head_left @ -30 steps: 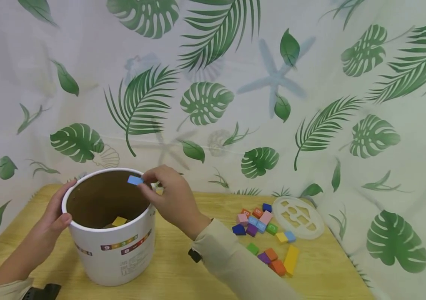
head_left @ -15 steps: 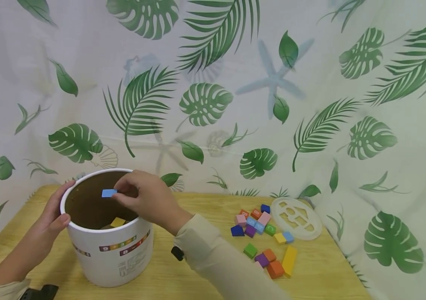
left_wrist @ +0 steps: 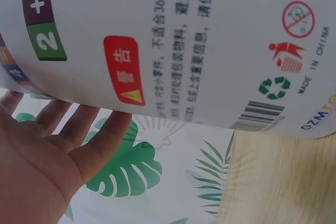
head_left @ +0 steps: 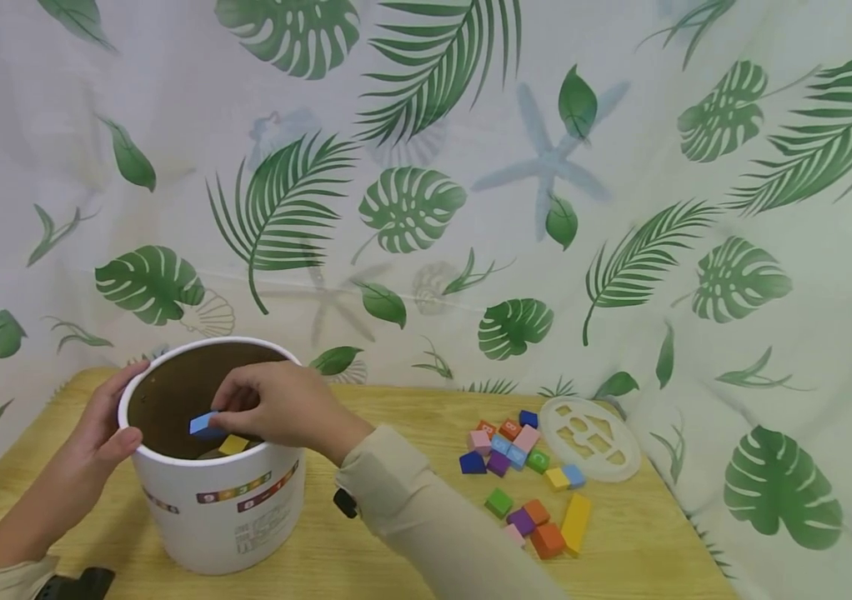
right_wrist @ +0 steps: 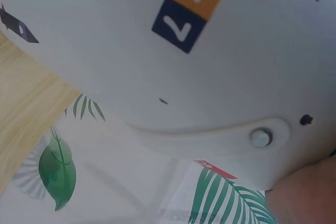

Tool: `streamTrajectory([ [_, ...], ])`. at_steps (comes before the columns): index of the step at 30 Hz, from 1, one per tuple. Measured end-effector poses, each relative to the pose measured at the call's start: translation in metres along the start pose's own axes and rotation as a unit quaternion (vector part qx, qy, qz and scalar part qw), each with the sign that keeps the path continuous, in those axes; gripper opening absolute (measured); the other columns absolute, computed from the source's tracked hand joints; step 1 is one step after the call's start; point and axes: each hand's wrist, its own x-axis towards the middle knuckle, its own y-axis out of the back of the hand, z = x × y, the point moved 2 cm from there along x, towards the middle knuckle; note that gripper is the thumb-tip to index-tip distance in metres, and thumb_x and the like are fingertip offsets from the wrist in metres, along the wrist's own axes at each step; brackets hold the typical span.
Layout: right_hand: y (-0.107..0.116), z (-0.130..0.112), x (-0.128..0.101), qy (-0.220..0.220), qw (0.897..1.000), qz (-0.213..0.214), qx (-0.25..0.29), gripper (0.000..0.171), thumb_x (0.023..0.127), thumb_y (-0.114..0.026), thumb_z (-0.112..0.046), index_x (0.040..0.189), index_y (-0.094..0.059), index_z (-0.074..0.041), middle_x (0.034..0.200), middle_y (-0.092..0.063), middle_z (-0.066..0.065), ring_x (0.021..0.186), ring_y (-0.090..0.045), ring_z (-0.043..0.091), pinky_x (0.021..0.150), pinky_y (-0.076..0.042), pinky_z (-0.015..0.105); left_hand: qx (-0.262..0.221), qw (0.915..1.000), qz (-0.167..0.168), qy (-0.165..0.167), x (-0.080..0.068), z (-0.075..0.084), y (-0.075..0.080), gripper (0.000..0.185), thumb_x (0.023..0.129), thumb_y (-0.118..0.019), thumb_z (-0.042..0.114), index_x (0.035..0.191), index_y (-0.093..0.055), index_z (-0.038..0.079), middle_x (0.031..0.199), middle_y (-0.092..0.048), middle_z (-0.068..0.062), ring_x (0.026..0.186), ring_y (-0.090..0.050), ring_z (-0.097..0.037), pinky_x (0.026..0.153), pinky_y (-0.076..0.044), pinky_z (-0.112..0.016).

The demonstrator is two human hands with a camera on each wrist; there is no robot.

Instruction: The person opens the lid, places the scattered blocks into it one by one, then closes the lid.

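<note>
Centrally, at 9 o'clock of the wooden table: white cylindrical bucket, upright, open-topped, brown inside, colored number strips on its wall; warning label, barcode and recycling mark shown in the left wrist view.
Right hand: reaching over the rim from 3 o'clock, fingers and thumb pinched on a small blue block, held inside the bucket mouth, just above a yellow block lying within.
Left hand: at 9 o'clock of the bucket, thumb over the rim, fingers straight and flat against the outer wall, not curled.
Loose colored blocks: clustered on the tabletop at 3 o'clock of the bucket, well apart from it; pink, red, blue, purple, green, orange, yellow.
White shape-sorter lid: flat on the table, touching or just beside the cluster at its 2 o'clock.
Backdrop: leaf-print curtain at 12 o'clock.
</note>
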Motion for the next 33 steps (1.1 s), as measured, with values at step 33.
streamTrajectory([
  [33, -0.0003, -0.0031, -0.0062, -0.015, 0.999, 0.035, 0.005, 0.010, 0.096, -0.075, -0.031, 0.104, -0.077, -0.026, 0.093, -0.070, -0.022, 0.083, -0.055, -0.014, 0.076, -0.041, 0.008, 0.010, 0.9973, -0.017, 0.070, -0.0010, -0.0011, -0.0015, 0.059, 0.113, -0.030, 0.024, 0.165, -0.006, 0.038, 0.162, -0.015, 0.001, 0.133, -0.027, 0.000, 0.115, -0.022, -0.038],
])
